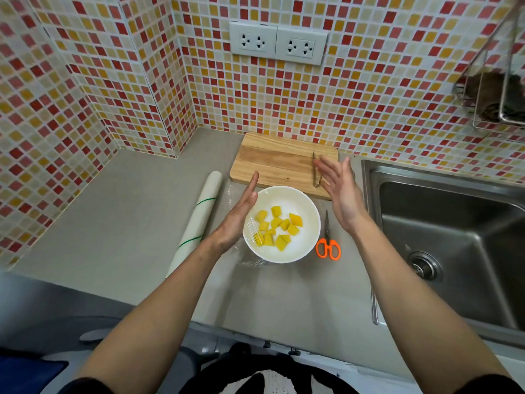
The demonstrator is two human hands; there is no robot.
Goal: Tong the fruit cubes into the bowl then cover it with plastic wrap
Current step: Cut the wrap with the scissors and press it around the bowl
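Note:
A white bowl (295,200) stands on the grey counter and holds several yellow fruit cubes (277,227). Clear plastic wrap (251,261) lies over the bowl, with crinkled edges spilling onto the counter at its lower left. My left hand (240,216) is flat, fingers straight, at the bowl's left rim. My right hand (341,191) hovers with fingers spread, right of the bowl and over the board's corner. Neither hand holds anything. The tongs (316,173) lie on the wooden cutting board (272,160), partly hidden by my right hand.
A roll of plastic wrap (200,214) lies left of the bowl. Orange-handled scissors (327,241) lie just right of it. A steel sink (449,231) fills the right side. Tiled walls enclose the corner behind, with a wire rack (494,100) at upper right.

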